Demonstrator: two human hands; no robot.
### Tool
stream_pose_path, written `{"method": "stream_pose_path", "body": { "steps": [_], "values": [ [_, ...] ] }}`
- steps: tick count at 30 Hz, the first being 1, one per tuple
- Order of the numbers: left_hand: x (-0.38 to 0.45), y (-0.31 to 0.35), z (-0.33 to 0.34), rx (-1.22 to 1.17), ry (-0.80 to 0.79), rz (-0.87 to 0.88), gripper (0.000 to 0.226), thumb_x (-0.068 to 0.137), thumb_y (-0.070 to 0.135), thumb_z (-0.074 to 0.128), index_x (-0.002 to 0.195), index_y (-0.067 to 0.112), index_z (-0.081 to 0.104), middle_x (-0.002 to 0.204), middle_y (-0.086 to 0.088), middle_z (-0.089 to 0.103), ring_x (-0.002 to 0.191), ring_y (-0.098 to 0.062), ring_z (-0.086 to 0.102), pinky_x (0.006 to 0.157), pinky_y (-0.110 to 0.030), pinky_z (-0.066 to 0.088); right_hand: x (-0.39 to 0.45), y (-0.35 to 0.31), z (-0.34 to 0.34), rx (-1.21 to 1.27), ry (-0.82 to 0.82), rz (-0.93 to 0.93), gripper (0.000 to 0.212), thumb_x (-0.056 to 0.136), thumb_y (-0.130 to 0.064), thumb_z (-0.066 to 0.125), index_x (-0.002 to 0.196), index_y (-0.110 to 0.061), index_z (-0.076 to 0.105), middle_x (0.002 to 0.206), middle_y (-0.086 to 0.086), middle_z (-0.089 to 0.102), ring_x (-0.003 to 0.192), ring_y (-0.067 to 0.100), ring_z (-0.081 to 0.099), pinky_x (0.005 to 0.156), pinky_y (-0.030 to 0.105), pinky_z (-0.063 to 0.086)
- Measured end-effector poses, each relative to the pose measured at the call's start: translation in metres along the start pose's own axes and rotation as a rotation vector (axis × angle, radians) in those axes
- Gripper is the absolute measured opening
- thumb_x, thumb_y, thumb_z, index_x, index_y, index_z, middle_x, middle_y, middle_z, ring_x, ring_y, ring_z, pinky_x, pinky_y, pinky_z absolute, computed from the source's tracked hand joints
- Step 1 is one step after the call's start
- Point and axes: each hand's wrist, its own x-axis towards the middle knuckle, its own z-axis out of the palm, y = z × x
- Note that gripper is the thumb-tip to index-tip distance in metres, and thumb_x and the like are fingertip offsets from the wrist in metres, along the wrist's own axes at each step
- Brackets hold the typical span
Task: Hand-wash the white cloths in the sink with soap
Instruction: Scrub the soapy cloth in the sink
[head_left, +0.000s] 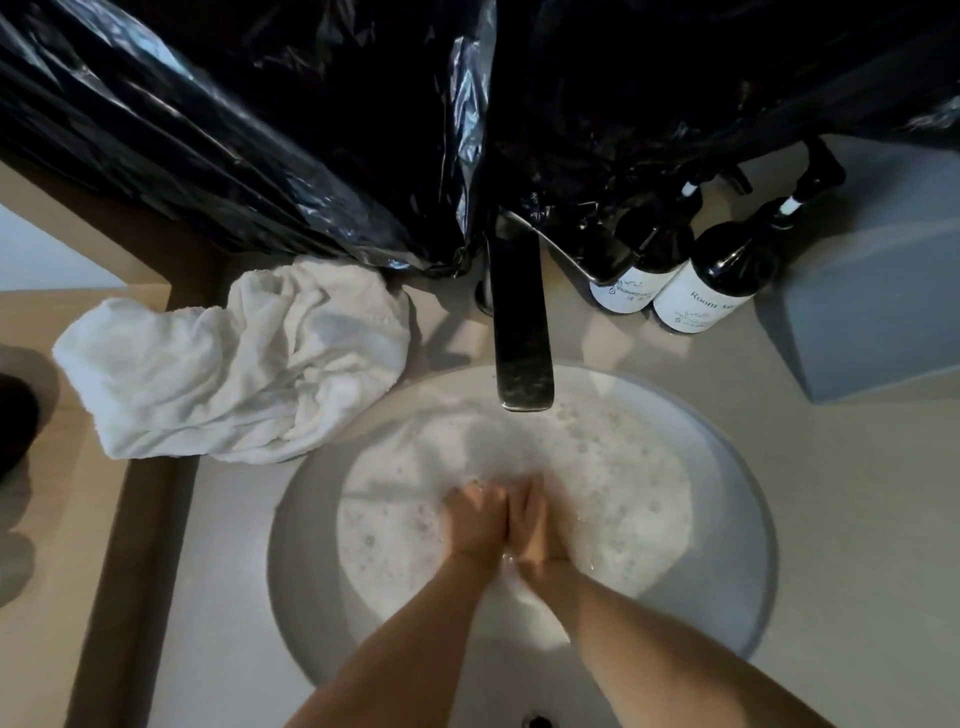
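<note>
The round white sink is full of foamy, soapy water. My left hand and my right hand are pressed side by side in the middle of the suds, fingers curled down into the foam. They seem to grip a white cloth, which is almost wholly hidden under the water, with a pale fold showing between my wrists. A second white cloth lies crumpled on the counter to the left of the sink.
A dark flat tap reaches over the sink's far rim, with no water running. Two dark pump bottles stand to its right, beside a grey box. Black plastic sheeting hangs along the back.
</note>
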Motion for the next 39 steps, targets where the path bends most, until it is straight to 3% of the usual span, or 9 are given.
{"method": "stream_pose_path", "body": {
  "steps": [5, 10, 13, 17, 21, 25, 29, 36, 39],
  "values": [
    [-0.013, 0.015, -0.017, -0.229, 0.019, -0.162, 0.060, 0.083, 0.042, 0.039, 0.124, 0.002, 0.057, 0.114, -0.018, 0.063, 0.105, -0.030, 0.061, 0.080, -0.028, 0.044, 0.001, -0.015, -0.030, 0.051, -0.064, 0.032, 0.011, 0.096, -0.034, 0.055, 0.090, -0.025, 0.059, 0.096, -0.001, 0.064, 0.095, 0.019, 0.058, 0.086, 0.022, 0.044],
    [-0.038, 0.029, -0.030, -0.485, 0.035, -0.043, 0.048, 0.085, 0.051, 0.052, 0.070, 0.010, 0.072, 0.076, -0.015, 0.072, 0.083, -0.036, 0.068, 0.081, -0.044, 0.053, -0.017, -0.011, -0.069, 0.300, 0.061, -0.140, 0.045, 0.087, -0.050, 0.056, 0.127, -0.029, 0.049, 0.136, 0.001, 0.050, 0.122, 0.015, 0.051, 0.101, 0.029, 0.041],
    [-0.057, 0.040, -0.039, -0.560, -0.046, -0.068, 0.048, 0.089, 0.041, 0.052, 0.081, -0.004, 0.068, 0.082, -0.022, 0.072, 0.079, -0.035, 0.069, 0.078, -0.047, 0.055, -0.028, -0.015, -0.079, 0.580, -0.094, 0.088, 0.040, 0.097, -0.053, 0.044, 0.121, -0.025, 0.058, 0.118, 0.002, 0.067, 0.101, 0.013, 0.064, 0.083, 0.026, 0.050],
    [-0.070, 0.040, -0.067, -0.504, -0.018, 0.032, 0.043, 0.095, 0.038, 0.054, 0.079, 0.002, 0.071, 0.084, -0.013, 0.074, 0.084, -0.031, 0.070, 0.086, -0.044, 0.055, -0.046, -0.033, -0.083, 0.332, -0.084, 0.049, 0.044, 0.092, -0.056, 0.052, 0.091, -0.015, 0.067, 0.094, 0.004, 0.072, 0.084, 0.017, 0.066, 0.088, 0.031, 0.047],
    [-0.066, 0.024, -0.111, -0.165, 0.007, 0.199, 0.046, 0.094, 0.042, 0.054, 0.060, 0.013, 0.059, 0.063, -0.002, 0.059, 0.063, -0.021, 0.054, 0.069, -0.033, 0.045, -0.058, -0.050, -0.102, -0.053, -0.030, -0.218, 0.060, 0.079, -0.068, 0.061, 0.051, -0.015, 0.057, 0.050, 0.001, 0.054, 0.051, 0.020, 0.053, 0.060, 0.034, 0.041],
    [-0.058, 0.004, -0.119, 0.361, -0.070, 0.291, 0.043, 0.099, 0.039, 0.044, 0.065, 0.013, 0.050, 0.077, -0.007, 0.055, 0.069, -0.021, 0.053, 0.065, -0.029, 0.036, -0.071, -0.050, -0.109, -0.586, -0.179, -0.347, 0.055, 0.087, -0.067, 0.051, 0.098, -0.016, 0.071, 0.097, -0.004, 0.071, 0.097, 0.018, 0.065, 0.086, 0.028, 0.047],
    [-0.048, -0.016, -0.100, 0.883, -0.143, 0.326, 0.034, 0.097, 0.032, 0.036, 0.106, 0.020, 0.066, 0.117, -0.004, 0.053, 0.112, -0.024, 0.050, 0.096, -0.037, 0.035, -0.068, -0.024, -0.104, -0.730, -0.453, -0.343, 0.044, 0.097, -0.051, 0.047, 0.088, -0.012, 0.064, 0.089, 0.003, 0.064, 0.091, 0.024, 0.063, 0.079, 0.033, 0.046],
    [-0.040, -0.015, -0.056, 0.809, -0.235, 0.584, 0.054, 0.087, 0.053, 0.022, 0.122, 0.032, 0.058, 0.127, 0.010, 0.059, 0.120, -0.016, 0.053, 0.098, -0.035, 0.038, -0.049, -0.001, -0.070, -0.934, -0.068, -0.386, 0.036, 0.099, -0.041, 0.033, 0.125, -0.027, 0.054, 0.132, -0.006, 0.051, 0.123, 0.021, 0.046, 0.101, 0.034, 0.030],
    [-0.038, -0.014, -0.039, 0.869, -0.085, 0.545, 0.040, 0.096, 0.047, 0.028, 0.104, 0.024, 0.060, 0.109, 0.004, 0.062, 0.108, -0.018, 0.057, 0.084, -0.033, 0.045, -0.052, 0.005, -0.053, -1.004, 0.016, -0.334, 0.042, 0.088, -0.044, 0.025, 0.107, -0.027, 0.058, 0.104, 0.002, 0.065, 0.099, 0.030, 0.059, 0.093, 0.044, 0.038]
  ]
}}
